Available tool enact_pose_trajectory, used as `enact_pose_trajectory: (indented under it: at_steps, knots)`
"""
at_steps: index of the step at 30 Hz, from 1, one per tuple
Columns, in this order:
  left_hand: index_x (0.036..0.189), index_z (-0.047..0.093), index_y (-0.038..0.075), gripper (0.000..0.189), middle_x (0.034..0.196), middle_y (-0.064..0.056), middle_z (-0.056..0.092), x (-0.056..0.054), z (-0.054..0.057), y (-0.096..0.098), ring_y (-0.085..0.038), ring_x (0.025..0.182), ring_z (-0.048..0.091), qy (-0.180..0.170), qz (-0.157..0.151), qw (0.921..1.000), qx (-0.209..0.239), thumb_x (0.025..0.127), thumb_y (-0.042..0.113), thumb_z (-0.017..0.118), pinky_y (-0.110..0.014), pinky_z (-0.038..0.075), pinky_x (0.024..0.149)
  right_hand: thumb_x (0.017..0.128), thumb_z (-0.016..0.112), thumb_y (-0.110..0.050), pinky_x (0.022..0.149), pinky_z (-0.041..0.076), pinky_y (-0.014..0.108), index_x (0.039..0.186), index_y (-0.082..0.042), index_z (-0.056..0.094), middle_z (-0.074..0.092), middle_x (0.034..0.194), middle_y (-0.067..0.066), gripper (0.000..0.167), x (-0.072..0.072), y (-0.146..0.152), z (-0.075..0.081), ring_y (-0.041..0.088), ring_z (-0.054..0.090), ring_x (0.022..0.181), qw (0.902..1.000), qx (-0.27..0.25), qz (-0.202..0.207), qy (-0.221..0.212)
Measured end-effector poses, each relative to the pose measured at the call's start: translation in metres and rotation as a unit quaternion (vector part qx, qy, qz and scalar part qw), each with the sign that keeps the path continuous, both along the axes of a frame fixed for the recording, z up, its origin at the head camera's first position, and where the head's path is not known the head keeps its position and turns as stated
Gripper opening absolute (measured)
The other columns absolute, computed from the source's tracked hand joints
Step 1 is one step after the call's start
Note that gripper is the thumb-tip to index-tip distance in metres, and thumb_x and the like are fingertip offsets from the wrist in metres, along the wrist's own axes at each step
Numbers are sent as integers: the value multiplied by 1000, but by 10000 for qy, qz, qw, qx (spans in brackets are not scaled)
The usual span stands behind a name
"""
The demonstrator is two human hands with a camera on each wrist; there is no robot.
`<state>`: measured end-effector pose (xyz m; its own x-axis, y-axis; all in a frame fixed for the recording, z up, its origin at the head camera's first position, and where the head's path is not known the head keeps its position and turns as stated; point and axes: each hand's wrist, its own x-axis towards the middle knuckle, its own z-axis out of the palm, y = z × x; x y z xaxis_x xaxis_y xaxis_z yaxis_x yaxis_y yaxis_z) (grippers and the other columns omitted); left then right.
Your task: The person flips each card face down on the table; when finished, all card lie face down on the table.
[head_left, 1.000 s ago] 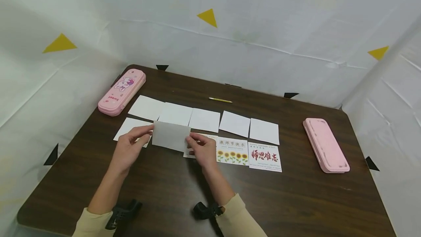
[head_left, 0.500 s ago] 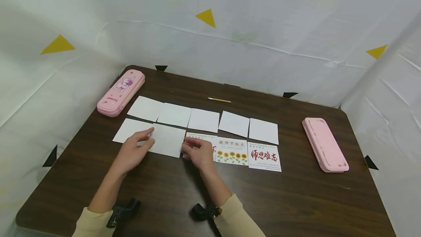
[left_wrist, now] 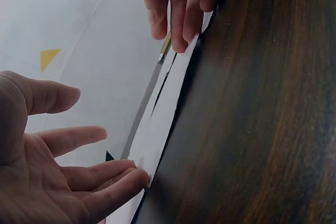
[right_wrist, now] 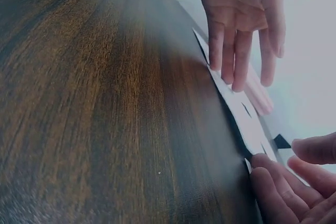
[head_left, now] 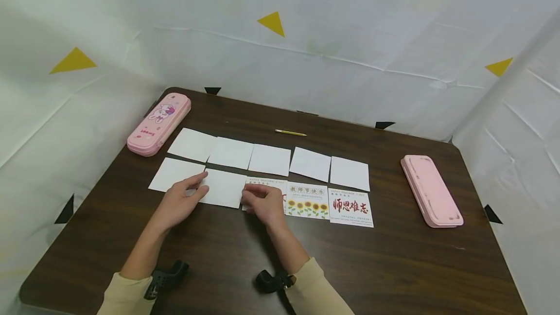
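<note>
A blank white card [head_left: 224, 188] lies flat in the front row between the two hands. My left hand [head_left: 183, 202] is at its left edge, fingers loosely extended; in the left wrist view the lower fingertips touch the cards' edge and the thumb [left_wrist: 60, 98] stands apart. At the card's right edge, my right hand [head_left: 267, 205] rests its relaxed fingers, partly over a printed card [head_left: 262, 181] with red lettering. In the right wrist view its thumb [right_wrist: 317, 149] is clear of the fingers. Neither hand grips the card. Left of it lies another blank card [head_left: 175, 171].
Several blank cards [head_left: 269, 160] form the back row. To the right lie a sunflower card [head_left: 307, 201] and a red-lettered card [head_left: 351, 208]. Beyond is a yellow pencil [head_left: 290, 133]. Pink pencil cases stand at left [head_left: 159, 123] and right [head_left: 430, 191] of the brown table [head_left: 393, 276].
The white card, held up by both hands a second ago, now lies flat in the front row. Both hands have let go of it and stay beside it. The printed card shows more.
</note>
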<state>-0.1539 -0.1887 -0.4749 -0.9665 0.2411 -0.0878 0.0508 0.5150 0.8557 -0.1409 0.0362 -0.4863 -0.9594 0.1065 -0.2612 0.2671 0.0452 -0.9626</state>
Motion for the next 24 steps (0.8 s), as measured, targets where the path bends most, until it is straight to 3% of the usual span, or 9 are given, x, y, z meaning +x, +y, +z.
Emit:
enact_pose_trajectory:
  at_steps: [9,17,24]
  knots:
    - [144,48,3,50,141,-23,50,4,-3,-2,-41,130,44,39,-4,10000,-15,102,30,53,-63,31,104,87,71,-4,59,58,31,108,7,72,72,94,22,24,2,0,-1,31,73,81,9998,-166,90,74]
    - [143,51,6,46,144,-16,51,10,7,6,-36,129,46,88,190,9990,385,102,27,53,-60,35,104,90,69,-7,62,59,35,111,7,71,71,101,22,25,5,19,5,32,72,84,9991,-185,183,326]
    - [140,54,4,43,136,-14,58,29,14,44,-30,119,56,108,-435,9981,413,100,21,57,-53,44,97,89,70,-10,54,56,31,107,5,73,73,93,20,23,11,62,14,26,73,74,9951,855,-325,371]
